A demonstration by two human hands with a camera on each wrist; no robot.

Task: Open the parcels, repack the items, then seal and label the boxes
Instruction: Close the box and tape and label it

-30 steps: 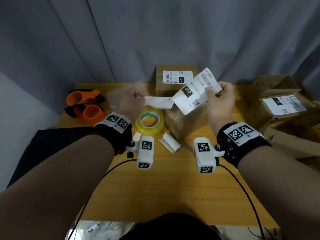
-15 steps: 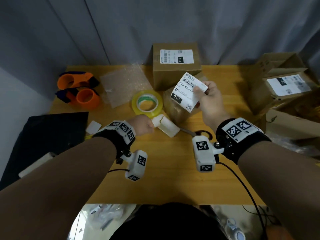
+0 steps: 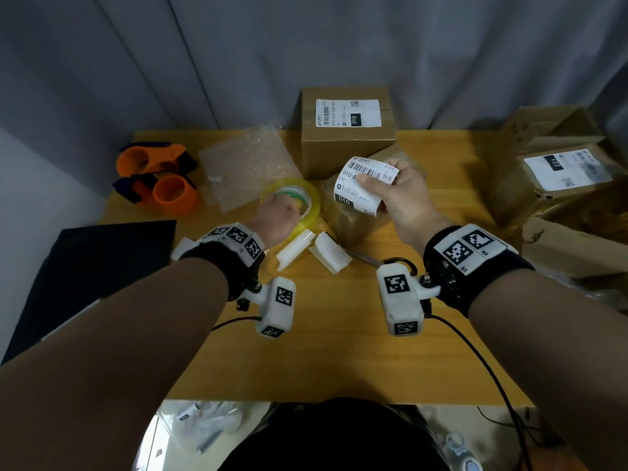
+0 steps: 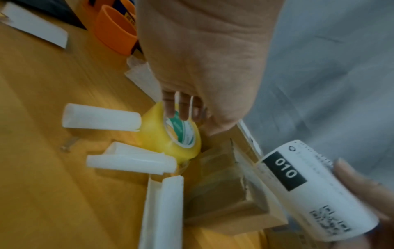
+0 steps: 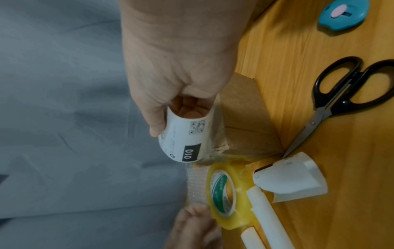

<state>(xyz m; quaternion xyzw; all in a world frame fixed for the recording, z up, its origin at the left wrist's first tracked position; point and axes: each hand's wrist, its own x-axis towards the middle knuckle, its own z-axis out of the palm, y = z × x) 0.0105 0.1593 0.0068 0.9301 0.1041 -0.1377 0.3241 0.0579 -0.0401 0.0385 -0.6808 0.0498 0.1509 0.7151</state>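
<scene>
My right hand pinches a white shipping label marked 010, curled round its fingers. It hovers just above a small brown taped box in the middle of the table. My left hand reaches onto the yellow tape roll left of that box, with its fingers curled over the roll's upper rim. Two curled white backing strips lie loose in front of the roll. A larger box bearing its own 010 label stands at the back.
Black scissors and a teal knife lie right of the small box. Two orange tape dispensers and bubble wrap sit at back left. Stacked cardboard boxes crowd the right edge, and a black mat lies left.
My left hand has let go of the white backing strip and moved forward onto the tape roll. The right hand stays over the small box with the label, now more curled.
</scene>
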